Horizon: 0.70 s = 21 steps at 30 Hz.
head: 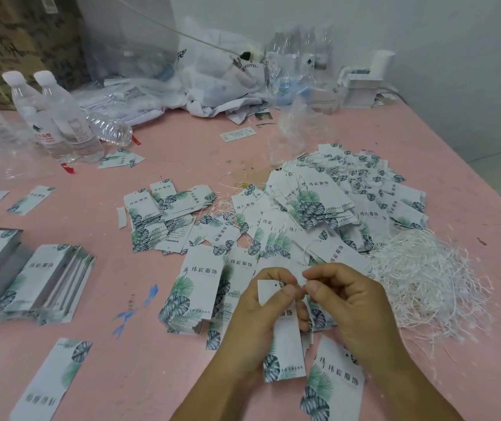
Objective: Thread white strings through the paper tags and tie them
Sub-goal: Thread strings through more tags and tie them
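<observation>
Near the table's [97,177] front edge, the left hand [253,317] grips a paper tag [284,338] upright, thumb pressed just beside its punched hole, while the right hand [348,302] pinches what seems to be a thin white string [301,289] at that hole. The string end is barely visible, so it could fray or miss the hole, and loose strands from the string heap [428,281] toward the right edge might snag.
</observation>
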Each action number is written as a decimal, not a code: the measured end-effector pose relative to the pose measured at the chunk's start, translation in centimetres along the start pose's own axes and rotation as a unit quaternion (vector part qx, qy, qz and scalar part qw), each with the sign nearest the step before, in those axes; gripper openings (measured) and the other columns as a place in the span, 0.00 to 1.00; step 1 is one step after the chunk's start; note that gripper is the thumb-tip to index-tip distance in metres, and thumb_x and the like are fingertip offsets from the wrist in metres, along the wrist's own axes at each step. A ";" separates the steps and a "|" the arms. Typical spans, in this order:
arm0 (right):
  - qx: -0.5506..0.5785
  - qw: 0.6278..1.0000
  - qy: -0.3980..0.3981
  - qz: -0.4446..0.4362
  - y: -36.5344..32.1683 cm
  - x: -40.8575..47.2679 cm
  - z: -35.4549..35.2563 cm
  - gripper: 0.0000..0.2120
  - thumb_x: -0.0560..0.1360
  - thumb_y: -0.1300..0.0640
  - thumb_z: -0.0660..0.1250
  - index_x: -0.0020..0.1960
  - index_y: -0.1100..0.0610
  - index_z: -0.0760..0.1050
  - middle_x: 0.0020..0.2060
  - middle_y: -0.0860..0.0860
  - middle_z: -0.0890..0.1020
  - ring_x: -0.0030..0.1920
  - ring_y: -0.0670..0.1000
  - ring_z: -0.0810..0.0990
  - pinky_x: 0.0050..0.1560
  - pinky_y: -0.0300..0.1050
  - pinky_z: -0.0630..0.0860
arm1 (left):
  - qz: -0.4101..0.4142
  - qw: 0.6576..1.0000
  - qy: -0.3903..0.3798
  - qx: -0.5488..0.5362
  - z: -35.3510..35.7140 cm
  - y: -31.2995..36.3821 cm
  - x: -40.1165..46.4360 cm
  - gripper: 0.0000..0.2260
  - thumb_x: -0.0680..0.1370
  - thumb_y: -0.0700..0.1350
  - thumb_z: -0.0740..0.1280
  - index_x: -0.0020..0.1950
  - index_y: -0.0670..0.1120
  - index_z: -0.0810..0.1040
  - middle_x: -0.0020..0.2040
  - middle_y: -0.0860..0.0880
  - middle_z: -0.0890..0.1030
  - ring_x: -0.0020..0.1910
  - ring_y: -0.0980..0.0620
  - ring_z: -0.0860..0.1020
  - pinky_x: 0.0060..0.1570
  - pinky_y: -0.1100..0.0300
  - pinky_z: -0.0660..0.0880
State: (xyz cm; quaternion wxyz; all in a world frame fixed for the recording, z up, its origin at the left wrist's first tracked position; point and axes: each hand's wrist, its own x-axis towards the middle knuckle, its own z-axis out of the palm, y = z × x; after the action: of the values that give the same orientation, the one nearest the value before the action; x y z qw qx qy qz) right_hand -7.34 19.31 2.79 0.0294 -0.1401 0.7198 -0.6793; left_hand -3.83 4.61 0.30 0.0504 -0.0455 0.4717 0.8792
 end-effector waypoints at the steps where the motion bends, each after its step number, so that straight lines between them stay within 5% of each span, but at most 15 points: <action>1: -0.006 1.000 0.002 -0.003 0.0 0.0 -0.1 0.08 0.72 0.62 0.71 0.46 0.50 0.83 0.36 0.51 0.85 0.36 0.47 0.84 0.38 0.34 0.78 | 0.006 1.000 0.004 0.016 -0.1 -0.1 0.0 0.11 0.73 0.47 0.73 0.51 0.45 0.77 0.34 0.39 0.78 0.31 0.44 0.77 0.32 0.54 0.77; 7: -0.028 0.999 -0.023 -0.030 -0.1 -0.3 0.1 0.06 0.72 0.57 0.72 0.45 0.46 0.82 0.35 0.52 0.85 0.34 0.49 0.83 0.38 0.37 0.79 | 0.042 0.997 -0.004 0.066 -0.6 -0.6 0.0 0.04 0.77 0.44 0.70 0.48 0.45 0.77 0.32 0.40 0.79 0.30 0.44 0.78 0.34 0.52 0.79; 12: -0.093 0.995 -0.016 -0.011 0.4 0.1 -0.9 0.11 0.71 0.58 0.74 0.47 0.42 0.82 0.40 0.47 0.85 0.40 0.47 0.83 0.43 0.37 0.79 | 0.038 0.998 0.009 0.046 -0.7 -0.3 -0.1 0.11 0.76 0.50 0.72 0.49 0.45 0.75 0.37 0.39 0.80 0.32 0.44 0.78 0.33 0.54 0.77; 21: -0.046 0.998 0.029 0.014 0.3 0.6 -1.6 0.09 0.74 0.62 0.70 0.43 0.47 0.82 0.32 0.45 0.81 0.32 0.41 0.77 0.35 0.31 0.74 | 0.025 0.998 0.050 0.036 -0.8 -0.4 0.1 0.15 0.76 0.53 0.72 0.49 0.42 0.74 0.41 0.40 0.80 0.33 0.44 0.78 0.35 0.54 0.76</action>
State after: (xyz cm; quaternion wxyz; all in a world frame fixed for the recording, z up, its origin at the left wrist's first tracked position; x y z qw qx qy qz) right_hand -8.33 20.74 2.69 0.0115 -0.1120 0.7526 -0.6488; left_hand -3.80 4.15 -0.47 0.0065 -0.0757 0.5060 0.8592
